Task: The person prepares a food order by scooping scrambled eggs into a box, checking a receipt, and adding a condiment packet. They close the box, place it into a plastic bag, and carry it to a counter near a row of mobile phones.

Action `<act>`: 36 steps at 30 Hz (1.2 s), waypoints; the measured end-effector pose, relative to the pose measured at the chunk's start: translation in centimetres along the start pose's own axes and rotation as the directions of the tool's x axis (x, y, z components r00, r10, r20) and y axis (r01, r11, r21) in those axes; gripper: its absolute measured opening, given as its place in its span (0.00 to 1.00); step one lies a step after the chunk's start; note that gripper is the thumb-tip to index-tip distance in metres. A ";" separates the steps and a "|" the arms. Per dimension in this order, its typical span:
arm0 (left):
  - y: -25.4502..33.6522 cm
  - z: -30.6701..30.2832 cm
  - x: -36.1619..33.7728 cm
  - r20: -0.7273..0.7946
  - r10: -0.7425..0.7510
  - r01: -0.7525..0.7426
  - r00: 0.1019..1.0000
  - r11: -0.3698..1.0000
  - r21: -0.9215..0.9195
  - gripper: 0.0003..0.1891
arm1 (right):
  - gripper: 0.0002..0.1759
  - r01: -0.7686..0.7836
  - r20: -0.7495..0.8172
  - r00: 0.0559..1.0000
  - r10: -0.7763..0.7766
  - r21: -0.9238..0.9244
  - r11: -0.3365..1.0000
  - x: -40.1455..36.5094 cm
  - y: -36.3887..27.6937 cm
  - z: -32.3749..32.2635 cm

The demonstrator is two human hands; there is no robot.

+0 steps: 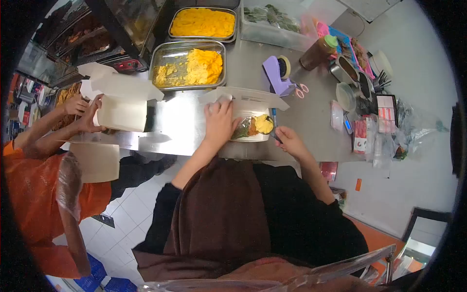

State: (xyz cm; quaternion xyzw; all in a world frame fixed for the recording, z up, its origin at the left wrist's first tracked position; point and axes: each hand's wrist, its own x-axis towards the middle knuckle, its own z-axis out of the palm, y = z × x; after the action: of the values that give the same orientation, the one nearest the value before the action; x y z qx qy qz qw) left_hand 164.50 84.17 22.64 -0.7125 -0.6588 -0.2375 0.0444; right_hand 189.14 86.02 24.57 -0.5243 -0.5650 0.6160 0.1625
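Observation:
An open paper takeaway box lies on the steel counter in front of me, its lid folded back. Green leaves and some brown food are inside it. My left hand holds the box at its left side, fingers over the lid and thumb towards the food. My right hand is closed around the dark handle of a serving spoon. Yellow mashed food fills the spoon's bowl, which is over the right end of the box.
Metal trays of yellow food stand behind. A purple tape dispenser, scissors and a sauce bottle are at back right. To my left, a co-worker in orange handles another open box.

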 end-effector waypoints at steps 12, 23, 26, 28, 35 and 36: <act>-3.2 2.1 -0.7 0.140 -0.078 0.118 0.987 0.943 -0.311 0.08 | 0.10 0.112 -0.148 0.982 -0.119 -0.052 0.992 1.7 4.6 1.5; -7.1 -6.4 -4.1 0.189 -0.359 0.327 0.914 0.378 -0.866 0.04 | 0.11 0.360 0.053 0.823 -0.566 -0.819 0.446 1.0 2.5 6.1; -7.0 -5.9 -4.9 0.161 -0.378 0.322 0.912 0.411 -0.853 0.04 | 0.12 0.347 0.069 0.838 -0.540 -0.833 0.431 1.0 2.4 6.2; -6.8 -5.9 -5.4 0.172 -0.383 0.337 0.908 0.423 -0.841 0.04 | 0.12 0.351 0.061 0.841 -0.538 -0.817 0.456 0.9 2.7 6.3; -6.8 -5.7 -6.0 0.160 -0.365 0.322 0.917 0.442 -0.837 0.04 | 0.10 0.374 0.098 0.858 -0.504 -0.791 0.484 0.5 2.0 5.7; -6.8 -5.7 -6.0 0.150 -0.351 0.309 0.924 0.457 -0.834 0.04 | 0.10 0.387 0.107 0.855 -0.507 -0.783 0.486 0.3 1.9 5.7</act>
State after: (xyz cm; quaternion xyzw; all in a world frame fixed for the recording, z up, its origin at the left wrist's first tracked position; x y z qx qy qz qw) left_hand 156.28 77.38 23.60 -0.4969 -0.5840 -0.5454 -0.3386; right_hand 185.02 82.69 21.69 -0.4170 -0.8785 0.2050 0.1110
